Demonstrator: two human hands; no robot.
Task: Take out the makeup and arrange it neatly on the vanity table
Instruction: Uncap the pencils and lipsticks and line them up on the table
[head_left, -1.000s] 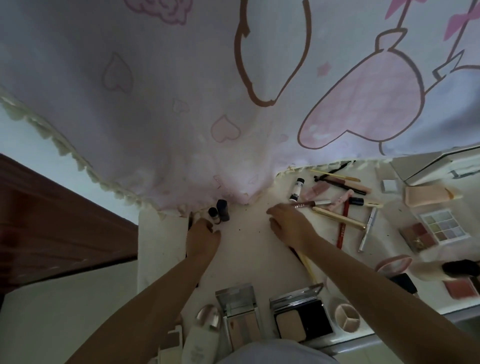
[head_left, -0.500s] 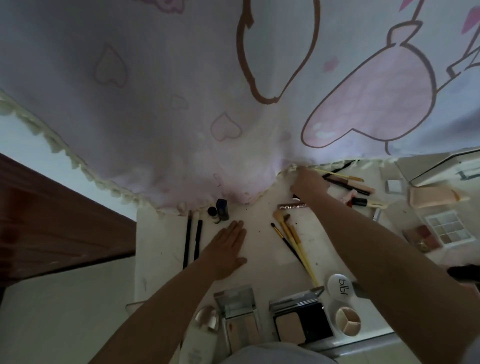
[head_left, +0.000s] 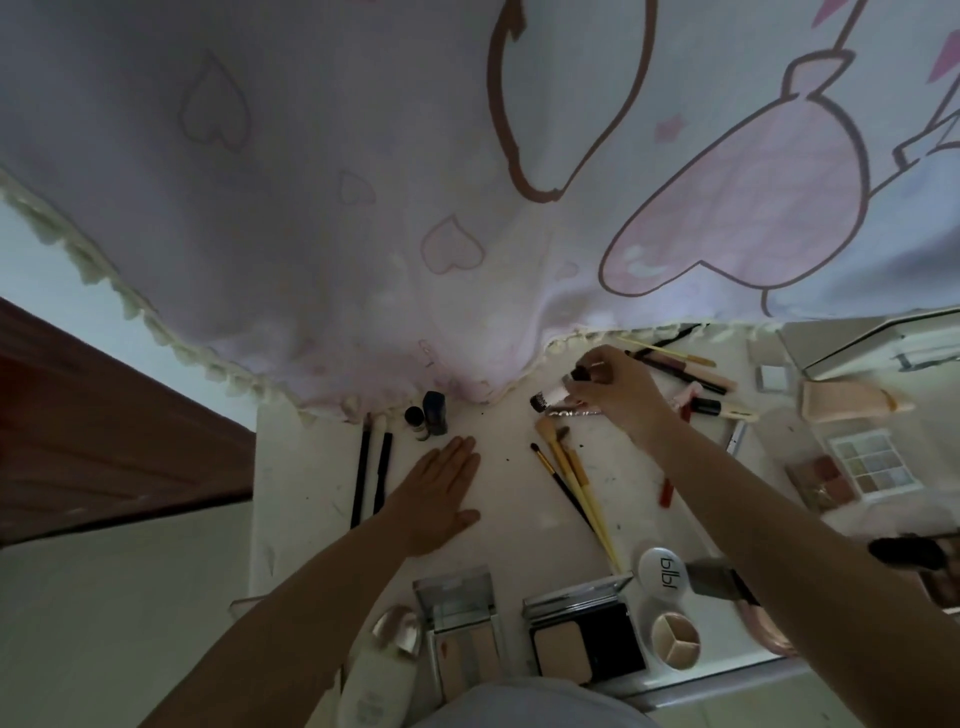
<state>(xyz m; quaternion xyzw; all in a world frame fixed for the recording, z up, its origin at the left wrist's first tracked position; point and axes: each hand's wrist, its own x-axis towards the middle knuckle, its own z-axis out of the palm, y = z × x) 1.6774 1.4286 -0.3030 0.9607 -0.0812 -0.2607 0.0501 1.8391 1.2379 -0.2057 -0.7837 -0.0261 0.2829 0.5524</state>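
On the table (head_left: 311, 519), two pencils (head_left: 371, 473) are laid at the left with two bottles (head_left: 427, 414) just right of their far ends, brushes (head_left: 569, 488) lie at centre, compacts (head_left: 519, 639) are set along the near edge, and palettes (head_left: 852, 470) are placed at the right.

The white surface (head_left: 311, 493) is strewn with two dark pencils (head_left: 371, 478), two small bottles (head_left: 427, 415), yellow-handled brushes (head_left: 571, 483), open compacts (head_left: 584, 639), an eyeshadow palette (head_left: 872, 465) and a peach tube (head_left: 852, 400).
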